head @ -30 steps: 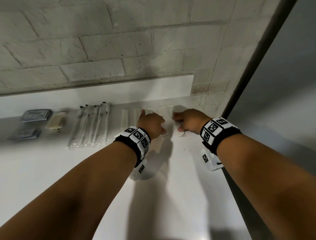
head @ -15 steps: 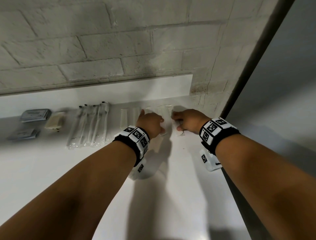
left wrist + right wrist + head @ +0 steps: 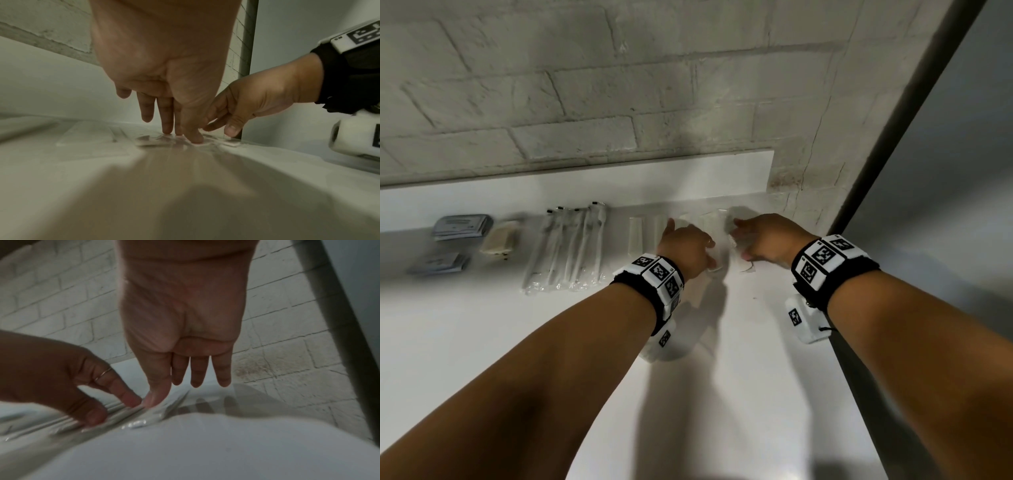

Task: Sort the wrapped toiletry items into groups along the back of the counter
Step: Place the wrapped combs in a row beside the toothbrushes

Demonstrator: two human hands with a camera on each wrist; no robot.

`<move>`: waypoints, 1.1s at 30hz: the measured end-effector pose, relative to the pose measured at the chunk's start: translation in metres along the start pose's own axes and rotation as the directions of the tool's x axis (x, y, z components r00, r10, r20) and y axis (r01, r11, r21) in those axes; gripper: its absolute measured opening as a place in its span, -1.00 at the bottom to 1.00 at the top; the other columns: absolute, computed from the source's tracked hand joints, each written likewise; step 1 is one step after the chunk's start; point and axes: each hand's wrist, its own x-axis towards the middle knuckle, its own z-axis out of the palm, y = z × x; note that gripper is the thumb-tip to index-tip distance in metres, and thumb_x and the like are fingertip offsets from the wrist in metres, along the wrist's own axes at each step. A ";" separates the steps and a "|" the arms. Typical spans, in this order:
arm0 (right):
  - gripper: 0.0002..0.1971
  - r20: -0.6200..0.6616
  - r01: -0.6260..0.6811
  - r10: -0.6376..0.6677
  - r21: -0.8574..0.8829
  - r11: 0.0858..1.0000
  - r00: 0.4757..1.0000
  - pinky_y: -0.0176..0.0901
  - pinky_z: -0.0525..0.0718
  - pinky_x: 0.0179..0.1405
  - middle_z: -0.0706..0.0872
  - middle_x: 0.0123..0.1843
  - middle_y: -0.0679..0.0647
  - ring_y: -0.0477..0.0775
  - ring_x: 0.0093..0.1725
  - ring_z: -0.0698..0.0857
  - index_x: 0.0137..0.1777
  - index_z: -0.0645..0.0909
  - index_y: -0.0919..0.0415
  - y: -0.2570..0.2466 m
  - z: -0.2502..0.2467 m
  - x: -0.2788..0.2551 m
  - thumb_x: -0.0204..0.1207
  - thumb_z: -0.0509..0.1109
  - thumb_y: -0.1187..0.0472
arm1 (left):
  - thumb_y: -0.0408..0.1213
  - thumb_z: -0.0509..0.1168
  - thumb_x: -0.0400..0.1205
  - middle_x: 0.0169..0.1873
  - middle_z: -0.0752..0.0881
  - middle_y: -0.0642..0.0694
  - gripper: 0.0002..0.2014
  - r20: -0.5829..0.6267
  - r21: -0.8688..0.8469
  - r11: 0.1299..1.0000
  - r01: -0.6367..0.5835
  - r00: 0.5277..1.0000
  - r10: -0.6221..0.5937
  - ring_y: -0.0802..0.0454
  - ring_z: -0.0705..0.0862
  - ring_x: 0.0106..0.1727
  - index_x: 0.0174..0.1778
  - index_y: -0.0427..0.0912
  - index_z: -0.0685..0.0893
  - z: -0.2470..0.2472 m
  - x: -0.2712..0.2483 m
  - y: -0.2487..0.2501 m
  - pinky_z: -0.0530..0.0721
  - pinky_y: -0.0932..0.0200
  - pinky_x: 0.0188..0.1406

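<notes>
White bench (image 3: 722,394) seen from above, running to a pale brick wall (image 3: 585,85) at 12 o'clock. Ends at a dark vertical post (image 3: 893,144) and a drop-off at 3 o'clock, just beside the right wrist. Bare surface toward 6 o'clock, crossed by forearm shadows.

Along the back edge, from 9 o'clock toward 1 o'clock: blue-grey packets (image 3: 460,226), a beige wrapped bar (image 3: 500,240), clear-wrapped toothbrushes (image 3: 566,246), then flat white sachets (image 3: 636,231).

Left hand (image 3: 685,245), grip open, straight fingertips (image 3: 194,138) pressing on clear-wrapped sachets (image 3: 152,140) at the row's right end. Right hand (image 3: 767,241), grip open, thumb tip (image 3: 153,400) pressing a crinkled clear wrapper (image 3: 156,415), other fingers straight and lifted.

Sachets under both hands mostly hidden; count and print unreadable. Wrist views blurred; sachet edges blend into the white surface.
</notes>
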 end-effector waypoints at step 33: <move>-0.66 0.046 0.060 -0.053 -0.179 0.982 0.998 -0.17 0.56 0.11 0.72 0.24 0.01 0.14 0.24 0.66 0.24 0.69 0.02 -0.041 0.013 0.007 0.45 0.44 0.10 | 0.02 0.41 0.47 0.35 0.62 0.05 -0.62 -0.095 -0.026 0.996 0.082 0.992 -0.084 0.03 0.52 0.43 0.21 0.10 0.70 -0.023 -0.023 -0.035 0.16 -0.01 0.62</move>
